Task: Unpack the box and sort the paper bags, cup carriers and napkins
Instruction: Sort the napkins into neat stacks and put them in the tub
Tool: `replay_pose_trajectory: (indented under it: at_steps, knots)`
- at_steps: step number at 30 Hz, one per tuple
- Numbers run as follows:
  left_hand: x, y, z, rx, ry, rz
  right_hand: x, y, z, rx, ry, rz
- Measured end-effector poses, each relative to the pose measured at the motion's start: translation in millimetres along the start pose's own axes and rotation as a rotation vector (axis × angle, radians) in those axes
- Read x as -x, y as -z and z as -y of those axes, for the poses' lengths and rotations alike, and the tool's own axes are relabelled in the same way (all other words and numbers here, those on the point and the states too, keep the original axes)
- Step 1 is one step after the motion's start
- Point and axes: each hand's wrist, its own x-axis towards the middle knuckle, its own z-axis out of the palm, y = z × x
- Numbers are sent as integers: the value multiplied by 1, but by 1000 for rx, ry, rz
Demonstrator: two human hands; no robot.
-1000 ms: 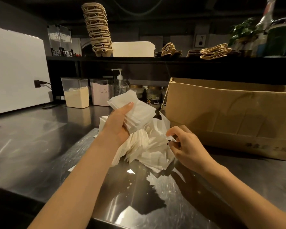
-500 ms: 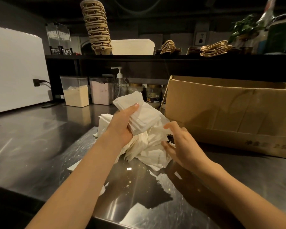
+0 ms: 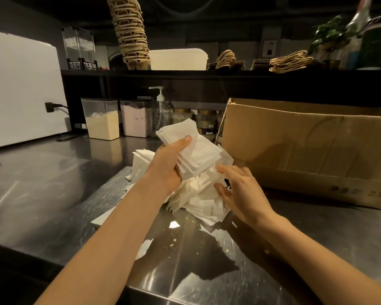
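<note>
Steel table, dim kitchen, head view. Left hand: fingers clasp napkin stack above loose napkins mid-table, beside box. Right hand: fingers relaxed, touching the heap. I'd square the edges before adding more.

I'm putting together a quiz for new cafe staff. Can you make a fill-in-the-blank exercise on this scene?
The left hand grips a white stack of ____.
The cardboard box stands to the ____ of the loose pile.
The tall stack of cup carriers stands on the ____ above the counter.
Missing words: napkins; right; shelf.
</note>
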Motion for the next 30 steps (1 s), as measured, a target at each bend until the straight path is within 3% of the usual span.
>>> replay_pose_trajectory:
  at_steps: [13, 27, 30]
  knots:
    - [-2, 0, 0, 4, -21, -4, -1, -7, -1, 9, -7, -4]
    - [-3, 6, -3, 11, -29, -26, -3, 7, 5, -4, 117, -86]
    - [-5, 7, -4, 8, -34, -27, -2, 7, 7, -48, 134, -12]
